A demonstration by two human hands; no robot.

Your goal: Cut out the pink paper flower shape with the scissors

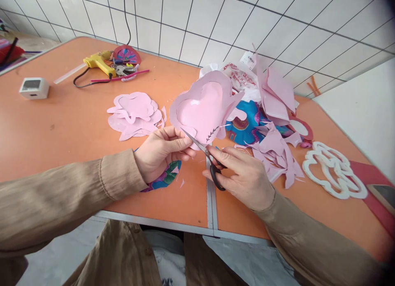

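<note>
Left hand pinches pink sheet by its near edge, over table; right hand grips scissors, blade close to left fingertips. Best: short snips, turn sheet, fingertips clear.

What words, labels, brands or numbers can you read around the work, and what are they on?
No text is legible.
White bag: red print, too small and blurred to read.
White tag: dark marks, too small to read.
White box: dark panel, no readable characters.
Pink sheet: a dark leafy sprig, no readable lettering.
</note>
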